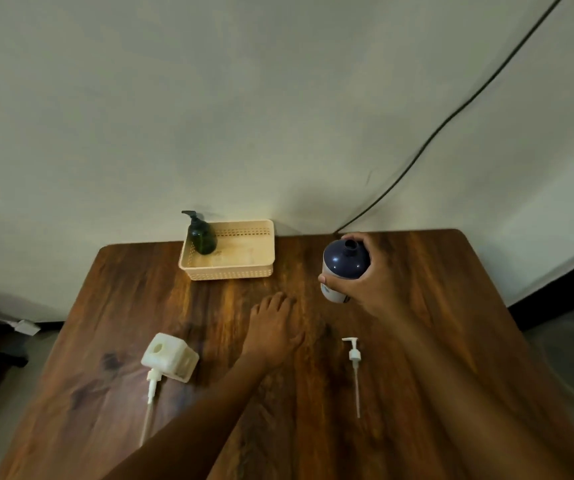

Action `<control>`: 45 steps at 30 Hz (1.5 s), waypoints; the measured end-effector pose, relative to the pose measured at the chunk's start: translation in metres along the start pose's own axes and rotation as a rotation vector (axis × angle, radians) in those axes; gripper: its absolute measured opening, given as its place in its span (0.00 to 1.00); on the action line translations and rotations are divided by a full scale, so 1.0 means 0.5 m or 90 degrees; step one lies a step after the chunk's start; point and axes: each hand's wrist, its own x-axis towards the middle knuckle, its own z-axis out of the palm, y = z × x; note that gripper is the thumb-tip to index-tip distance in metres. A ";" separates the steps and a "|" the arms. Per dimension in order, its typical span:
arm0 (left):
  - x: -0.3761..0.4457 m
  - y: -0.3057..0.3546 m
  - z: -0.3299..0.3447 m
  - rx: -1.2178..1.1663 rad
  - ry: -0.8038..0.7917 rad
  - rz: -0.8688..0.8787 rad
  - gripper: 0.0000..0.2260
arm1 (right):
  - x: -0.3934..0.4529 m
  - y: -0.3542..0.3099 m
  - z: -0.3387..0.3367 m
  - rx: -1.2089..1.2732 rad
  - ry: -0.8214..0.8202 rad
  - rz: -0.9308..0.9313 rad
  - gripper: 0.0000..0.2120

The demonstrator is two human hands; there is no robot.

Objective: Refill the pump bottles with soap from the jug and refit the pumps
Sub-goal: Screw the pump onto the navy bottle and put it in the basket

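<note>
Navy-topped bottle (344, 268) stands upright near the bench's (434, 278) far right edge, neck open – long axis vertical, mouth up. Right hand (370, 278) is wrapped round its body. Left hand (275, 327) lies flat on the bench mid-way, fingers straight, holding nothing. White pump (355, 368) lies just nearer than the bottle, towards the near edge, head towards the far edge, tube trailing back – closest to the right hand, tho that one's busy, so the left prob. takes it. Square white bottle (169, 356) w/ its pump (150, 393) sits near the left edge; green bottle (201, 235) in the basket (233, 270) at the far edge.
</note>
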 end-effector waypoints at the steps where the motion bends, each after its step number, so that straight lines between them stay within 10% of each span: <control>1: 0.011 0.018 0.014 0.004 -0.008 0.014 0.31 | -0.004 0.017 -0.019 -0.005 0.006 0.004 0.38; 24: 0.106 0.227 0.273 -0.122 -0.213 0.024 0.20 | -0.034 0.195 -0.152 -0.029 0.028 0.114 0.37; 45: 0.121 0.111 0.126 -0.217 -0.042 -0.064 0.17 | -0.022 0.160 -0.093 -0.019 -0.022 0.088 0.37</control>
